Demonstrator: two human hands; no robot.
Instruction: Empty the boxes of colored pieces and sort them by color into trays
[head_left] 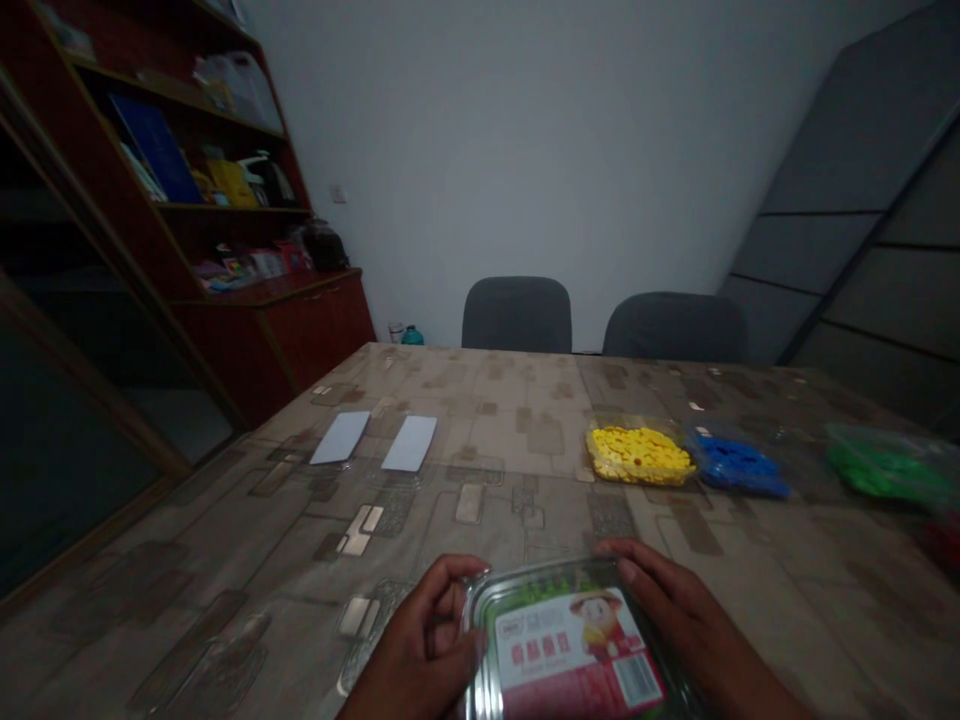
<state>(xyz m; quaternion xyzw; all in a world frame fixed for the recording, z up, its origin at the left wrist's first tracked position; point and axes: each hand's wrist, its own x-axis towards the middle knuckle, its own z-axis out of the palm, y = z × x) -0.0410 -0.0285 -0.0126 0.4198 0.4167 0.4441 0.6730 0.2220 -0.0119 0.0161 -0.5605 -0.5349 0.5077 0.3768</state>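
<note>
Between my two hands is a clear plastic container [562, 690] with a closed lid, a white and pink printed label with a cartoon figure, and something green inside. My left hand [435, 640] grips its left side, thumb on the lid's edge and fingers curled around the rim. On the opposite side my right hand [682, 620] holds the far right corner, thumb on top. The container is close to me, over the near part of the table; its lower edge runs out of view.
A patterned cloth covers the table [480, 500]. Two white cards [409, 443] lie at the left. To the right stand clear tubs of yellow pieces [641, 455], blue pieces [739, 466] and green pieces [885, 470]. Behind the table are two grey chairs [517, 313].
</note>
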